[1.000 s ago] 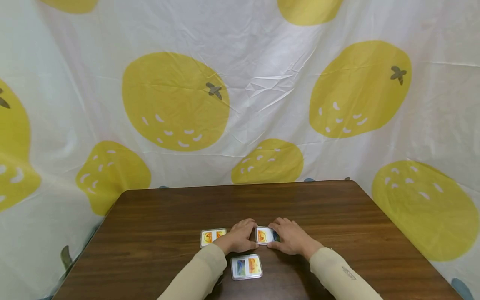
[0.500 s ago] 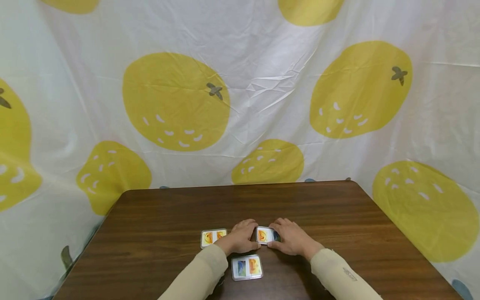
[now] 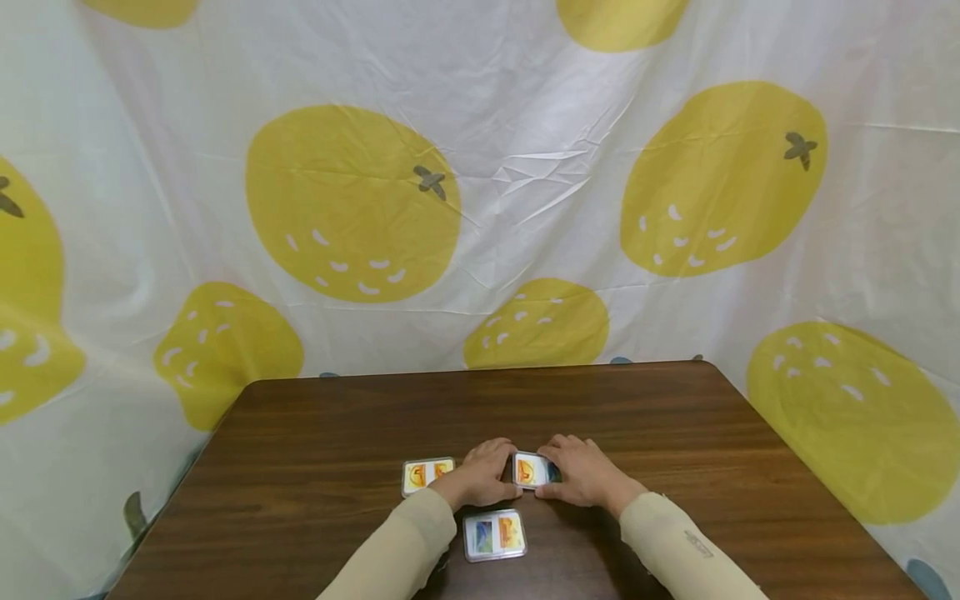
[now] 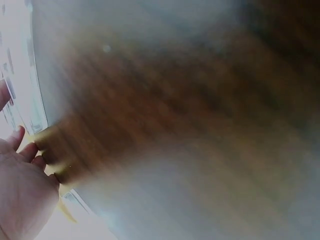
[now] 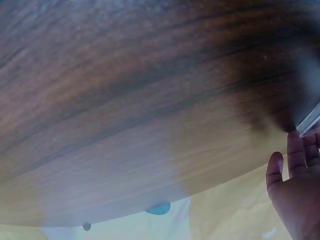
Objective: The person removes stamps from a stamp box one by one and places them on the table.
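Note:
In the head view, a small clear-edged case with an orange-and-blue picture card [image 3: 528, 470] lies on the table between both hands. My right hand [image 3: 588, 475] grips its right end, thumb at the near edge and fingers at the far edge, covering part of the picture. On the other end, my left hand [image 3: 482, 473] holds it by the left corners with thumb and fingertips. A second cased card, orange on white [image 3: 417, 477], is partly behind the left wrist. Nearer the body lies a third cased card, blue and orange [image 3: 495, 535].
The brown wooden table [image 3: 337, 425] carries the cased cards. Behind it hangs a white cloth [image 3: 517, 233] printed with large yellow fruit. In the right wrist view, the table's far edge curves above the cloth.

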The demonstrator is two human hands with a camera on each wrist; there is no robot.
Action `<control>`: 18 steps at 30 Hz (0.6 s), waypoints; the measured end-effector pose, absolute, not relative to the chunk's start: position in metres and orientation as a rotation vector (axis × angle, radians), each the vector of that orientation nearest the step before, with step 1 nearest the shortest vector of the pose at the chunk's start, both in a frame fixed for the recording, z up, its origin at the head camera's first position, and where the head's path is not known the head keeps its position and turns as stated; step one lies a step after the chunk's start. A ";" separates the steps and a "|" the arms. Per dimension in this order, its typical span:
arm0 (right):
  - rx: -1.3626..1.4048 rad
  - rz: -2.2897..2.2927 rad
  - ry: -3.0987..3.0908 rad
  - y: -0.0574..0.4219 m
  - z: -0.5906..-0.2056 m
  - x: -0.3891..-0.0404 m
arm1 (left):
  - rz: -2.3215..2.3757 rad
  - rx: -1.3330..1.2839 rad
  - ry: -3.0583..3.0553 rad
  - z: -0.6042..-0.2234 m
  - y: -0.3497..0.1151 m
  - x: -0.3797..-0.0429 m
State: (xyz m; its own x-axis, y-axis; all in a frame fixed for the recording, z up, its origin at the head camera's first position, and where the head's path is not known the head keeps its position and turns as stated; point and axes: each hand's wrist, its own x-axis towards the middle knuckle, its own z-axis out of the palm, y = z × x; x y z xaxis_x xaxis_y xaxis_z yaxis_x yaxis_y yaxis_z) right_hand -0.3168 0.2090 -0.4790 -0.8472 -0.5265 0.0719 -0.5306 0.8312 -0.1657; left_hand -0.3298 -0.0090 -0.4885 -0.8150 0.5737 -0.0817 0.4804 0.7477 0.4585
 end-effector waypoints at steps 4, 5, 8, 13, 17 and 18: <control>0.874 0.276 -2.979 0.208 -0.478 -0.316 | 0.630 0.835 2.722 -0.488 -0.010 -0.330; 0.877 0.276 -2.976 0.209 -0.478 -0.316 | 0.629 0.837 2.723 -0.487 -0.010 -0.330; 0.886 0.282 -2.970 0.209 -0.478 -0.315 | 0.624 0.836 2.720 -0.487 -0.010 -0.330; 0.893 0.295 -2.964 0.210 -0.478 -0.315 | 0.621 0.839 2.719 -0.488 -0.010 -0.330; 0.896 0.316 -2.965 0.210 -0.477 -0.315 | 0.624 0.846 2.719 -0.488 -0.010 -0.330; 0.896 0.318 -2.965 0.210 -0.477 -0.315 | 0.624 0.847 2.718 -0.488 -0.010 -0.330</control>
